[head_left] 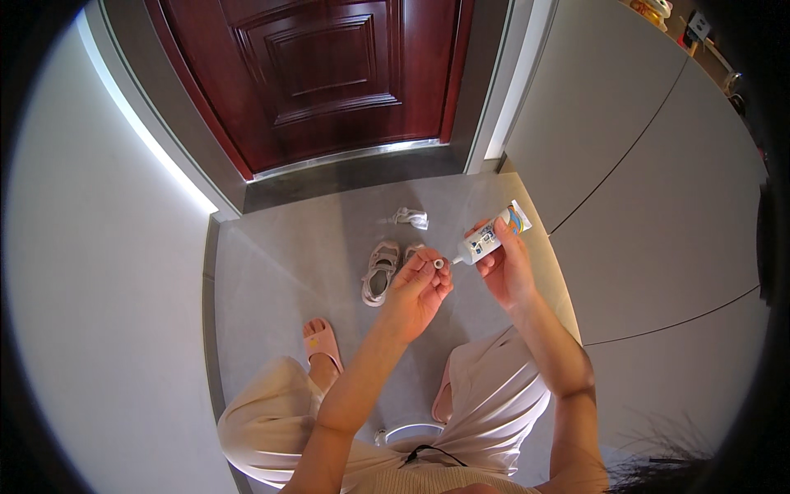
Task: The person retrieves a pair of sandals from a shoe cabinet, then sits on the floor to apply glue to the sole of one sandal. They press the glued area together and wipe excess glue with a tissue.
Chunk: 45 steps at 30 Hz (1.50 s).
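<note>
My right hand (504,267) is closed round a white squeeze tube (484,242) with blue print and an orange and blue pattern near its flat end. The tube's narrow nozzle points down and left, toward my left hand (418,295). Between the fingertips of that hand is a small white cap (439,264), its hollow side facing up. Nozzle and cap are close together but apart. Below my hands a light-coloured shoe (379,276) with straps stands on the floor; a second shoe beside it is mostly hidden by my left hand.
A crumpled white item (411,217) lies on the grey floor (280,263) beyond the shoes. A dark red panelled door (329,66) closes the far side. A white wall (107,272) rises at left, grey cabinet fronts (658,230) at right. My feet wear pink slippers (326,344).
</note>
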Each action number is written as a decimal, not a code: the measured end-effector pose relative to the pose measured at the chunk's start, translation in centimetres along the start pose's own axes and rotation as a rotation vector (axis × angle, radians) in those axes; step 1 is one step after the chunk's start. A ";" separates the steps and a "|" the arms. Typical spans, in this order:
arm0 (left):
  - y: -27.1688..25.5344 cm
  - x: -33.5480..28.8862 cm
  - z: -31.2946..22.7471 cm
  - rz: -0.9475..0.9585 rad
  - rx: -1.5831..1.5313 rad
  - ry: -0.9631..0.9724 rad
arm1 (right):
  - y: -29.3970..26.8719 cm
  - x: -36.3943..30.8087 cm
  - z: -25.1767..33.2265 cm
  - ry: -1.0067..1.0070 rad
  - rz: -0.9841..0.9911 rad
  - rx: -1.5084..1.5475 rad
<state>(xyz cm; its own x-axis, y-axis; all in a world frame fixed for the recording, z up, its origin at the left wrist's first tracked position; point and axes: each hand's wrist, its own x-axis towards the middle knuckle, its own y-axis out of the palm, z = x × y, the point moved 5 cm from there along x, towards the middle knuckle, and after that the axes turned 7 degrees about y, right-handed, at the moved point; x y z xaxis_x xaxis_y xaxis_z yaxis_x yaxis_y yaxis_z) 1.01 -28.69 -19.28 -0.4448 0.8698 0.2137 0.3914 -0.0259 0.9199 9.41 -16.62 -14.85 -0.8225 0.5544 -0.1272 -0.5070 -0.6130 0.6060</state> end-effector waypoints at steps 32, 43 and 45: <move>-39.8 -11.4 3.0 -0.725 1.953 0.288 | -4.1 2.3 -0.5 0.017 -0.193 -0.259; -45.2 1.2 1.3 -0.784 1.813 -0.373 | -4.0 1.9 0.0 0.024 -0.225 -0.287; -38.6 2.9 2.5 -0.454 2.231 -0.394 | -5.5 0.7 0.6 -0.013 -0.292 -0.260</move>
<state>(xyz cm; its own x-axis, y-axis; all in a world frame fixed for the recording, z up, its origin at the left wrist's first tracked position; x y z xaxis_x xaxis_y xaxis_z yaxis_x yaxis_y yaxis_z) -13.39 -23.89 -54.99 -0.7134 0.6877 -0.1345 0.4328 0.2815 -0.8564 11.83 -12.52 -17.79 -0.6310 0.7330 -0.2540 -0.7693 -0.5492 0.3263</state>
